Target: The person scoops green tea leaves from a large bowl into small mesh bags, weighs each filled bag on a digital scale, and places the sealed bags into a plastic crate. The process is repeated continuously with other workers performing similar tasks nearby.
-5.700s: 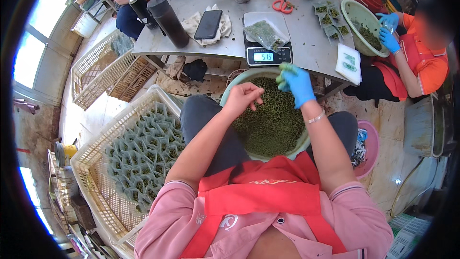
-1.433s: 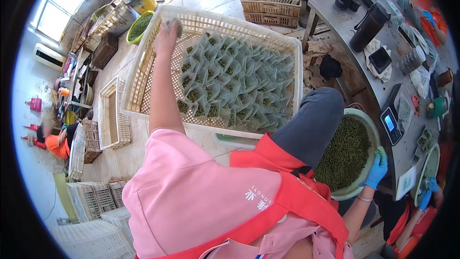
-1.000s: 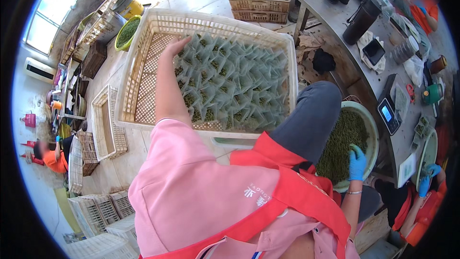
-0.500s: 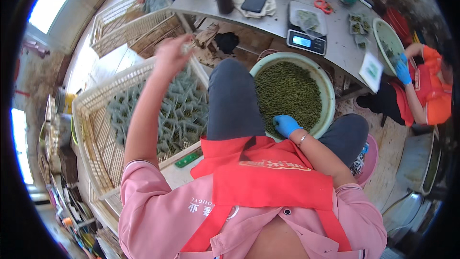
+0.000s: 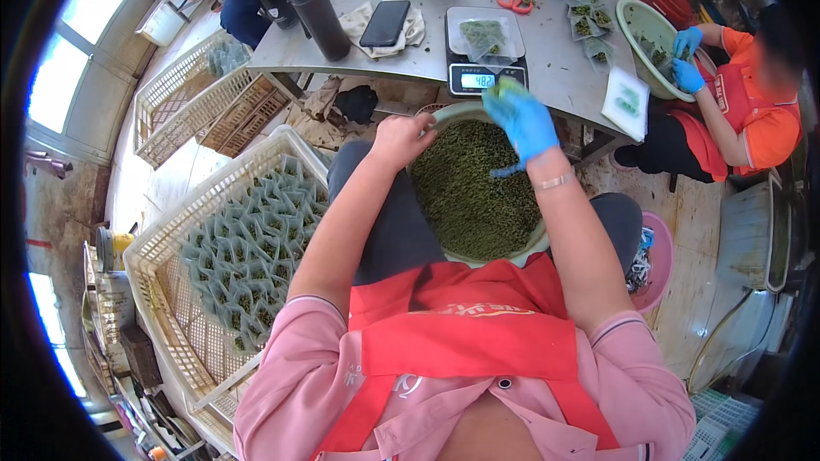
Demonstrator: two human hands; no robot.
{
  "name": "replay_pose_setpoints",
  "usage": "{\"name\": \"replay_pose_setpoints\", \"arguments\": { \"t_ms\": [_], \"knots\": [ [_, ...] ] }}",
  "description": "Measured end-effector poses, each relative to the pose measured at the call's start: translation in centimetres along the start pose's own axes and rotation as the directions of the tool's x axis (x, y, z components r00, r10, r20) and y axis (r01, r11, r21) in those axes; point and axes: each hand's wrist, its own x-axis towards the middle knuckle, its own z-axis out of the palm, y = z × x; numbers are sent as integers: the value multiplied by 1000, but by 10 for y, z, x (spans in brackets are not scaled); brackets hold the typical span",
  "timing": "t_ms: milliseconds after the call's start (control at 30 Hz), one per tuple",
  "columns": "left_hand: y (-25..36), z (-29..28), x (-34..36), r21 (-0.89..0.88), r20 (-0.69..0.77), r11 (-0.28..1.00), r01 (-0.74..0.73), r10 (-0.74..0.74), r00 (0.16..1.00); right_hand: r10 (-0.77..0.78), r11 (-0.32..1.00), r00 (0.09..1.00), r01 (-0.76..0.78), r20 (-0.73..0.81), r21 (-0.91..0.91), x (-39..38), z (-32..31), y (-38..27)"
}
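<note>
My bare left hand (image 5: 403, 138) is closed, fingers curled, at the left rim of a pale green basin (image 5: 453, 108). Anything in its fingers is hidden. Small green grains, like green peppercorns (image 5: 478, 196), fill much of the basin. Over the basin's far right side is my right hand (image 5: 523, 124) in a blue glove, smeared by motion. Yellow-green colour shows at its fingertips, just in front of a digital scale (image 5: 454, 78). A clear bag of green grains (image 5: 484, 39) lies on the scale's pan.
At left, a cream plastic crate (image 5: 162, 312) holds many filled clear bags (image 5: 248, 248). The metal table (image 5: 393, 77) carries a phone (image 5: 385, 24), dark flasks (image 5: 318, 15) and red scissors (image 5: 515, 2). A co-worker in blue gloves (image 5: 688, 75) works at another basin (image 5: 636, 34). A pink tub (image 5: 659, 260) stands at right.
My left hand has come from above the crate to the basin's rim. My right hand has risen out of the grains toward the scale. The view has shifted.
</note>
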Motion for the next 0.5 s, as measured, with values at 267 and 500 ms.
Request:
{"name": "replay_pose_setpoints", "arguments": {
  "t_ms": [267,500],
  "knots": [
    [-5,3,-5,-47,-22,990,135,-136,990,395,342,915,-228,-81,-912,-73,-32,64],
    [0,8,0,-3,89,986,164,-163,983,449,-297,892,85,-61,-951,-130,-18,150]
  ]
}}
